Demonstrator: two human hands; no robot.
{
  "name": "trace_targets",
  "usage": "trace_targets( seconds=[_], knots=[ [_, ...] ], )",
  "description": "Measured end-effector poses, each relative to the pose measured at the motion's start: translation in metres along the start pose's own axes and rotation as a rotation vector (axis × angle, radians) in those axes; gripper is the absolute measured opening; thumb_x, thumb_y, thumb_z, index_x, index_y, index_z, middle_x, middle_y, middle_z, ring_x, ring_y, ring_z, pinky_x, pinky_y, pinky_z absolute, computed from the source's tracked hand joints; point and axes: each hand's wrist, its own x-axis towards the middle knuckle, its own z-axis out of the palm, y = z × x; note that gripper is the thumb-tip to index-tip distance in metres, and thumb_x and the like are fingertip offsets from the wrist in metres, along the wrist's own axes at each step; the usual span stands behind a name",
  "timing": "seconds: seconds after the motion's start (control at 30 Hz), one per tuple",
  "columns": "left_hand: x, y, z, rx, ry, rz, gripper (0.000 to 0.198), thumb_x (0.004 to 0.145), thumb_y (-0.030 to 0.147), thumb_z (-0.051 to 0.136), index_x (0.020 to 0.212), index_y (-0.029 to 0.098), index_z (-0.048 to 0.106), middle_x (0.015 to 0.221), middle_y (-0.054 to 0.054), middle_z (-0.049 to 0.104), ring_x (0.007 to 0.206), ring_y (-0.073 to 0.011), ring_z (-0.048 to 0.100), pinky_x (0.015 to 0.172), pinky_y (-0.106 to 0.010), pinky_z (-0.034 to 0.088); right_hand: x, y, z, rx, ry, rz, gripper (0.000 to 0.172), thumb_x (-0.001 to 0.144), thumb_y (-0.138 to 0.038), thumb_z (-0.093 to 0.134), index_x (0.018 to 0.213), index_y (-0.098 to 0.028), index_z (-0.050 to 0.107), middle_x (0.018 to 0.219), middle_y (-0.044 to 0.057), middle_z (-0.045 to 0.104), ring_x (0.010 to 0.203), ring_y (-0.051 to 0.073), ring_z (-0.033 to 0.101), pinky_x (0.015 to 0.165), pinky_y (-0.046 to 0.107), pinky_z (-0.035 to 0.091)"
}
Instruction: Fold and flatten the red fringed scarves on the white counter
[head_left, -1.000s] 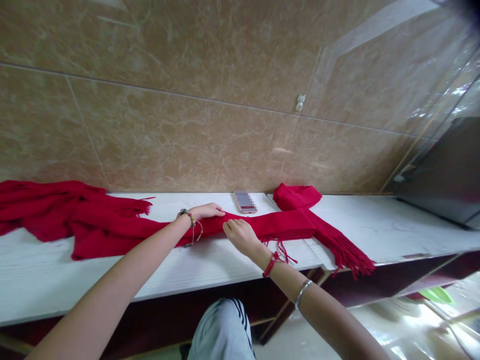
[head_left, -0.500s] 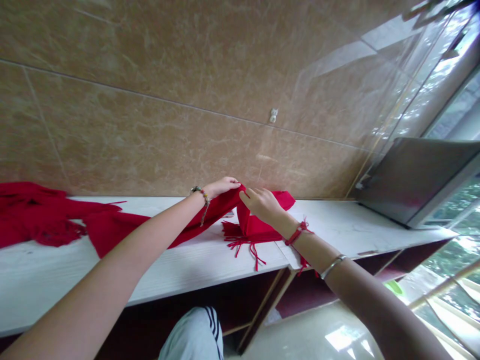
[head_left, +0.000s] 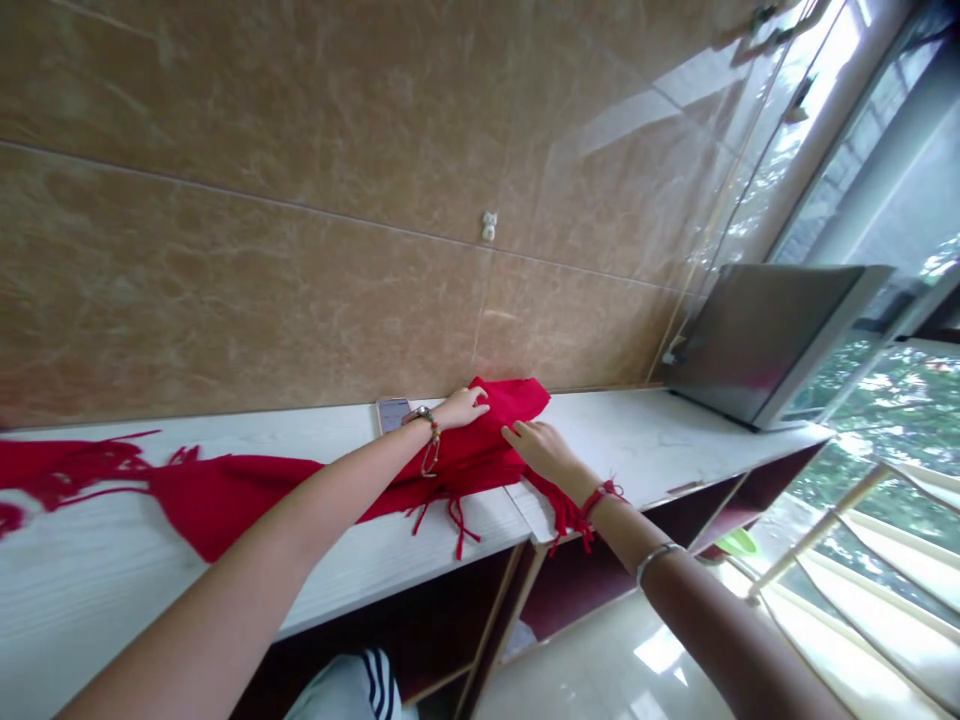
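A red scarf (head_left: 480,455) with fringed ends lies partly folded over itself on the white shelf top, one length of it stretching to the left. My left hand (head_left: 459,408) rests on the folded part near the wall, its fingers apart. On the right side of the fold lies my right hand (head_left: 546,450), fingers extended and touching the cloth. Fringe hangs over the front edge beneath my right wrist. Behind my left wrist a phone (head_left: 391,413) is partly covered.
More red fringed cloth (head_left: 67,470) lies at the far left. A tiled wall (head_left: 300,300) runs behind the white shelf top (head_left: 600,440). A grey metal-looking box (head_left: 765,340) stands at the right end, by the windows. Below are open compartments (head_left: 577,595).
The raised fold of scarf has been laid down to the right, over the fringed part. My hands have loosened from their pinch and now rest on it. The phone has come into view.
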Motion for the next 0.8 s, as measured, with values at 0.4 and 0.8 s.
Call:
trace_targets(
  seconds=[0.4,0.8],
  knots=[
    [-0.107,-0.018,0.004,0.608,-0.214,0.188,0.067,0.078,0.023,0.048,0.137,0.017,0.019,0.146,-0.014,0.014,0.133,-0.0242,0.012,0.104,-0.037,0.02,-0.004,0.003,0.001,0.086,-0.035,0.072,0.025,0.087,-0.017,0.036,0.102,-0.014,0.056,0.09,0.011,0.061,0.078,0.018,0.058,0.065,0.028,0.039],
    [-0.099,-0.02,0.009,0.508,-0.313,0.152,0.051,0.09,0.036,0.032,0.138,0.022,0.021,0.148,-0.009,0.009,0.135,-0.025,0.003,0.104,-0.05,0.013,-0.019,-0.006,0.023,0.08,-0.141,0.103,0.028,0.086,-0.015,0.035,0.106,-0.013,0.055,0.092,0.011,0.061,0.076,0.019,0.058,0.064,0.029,0.041]
  ],
)
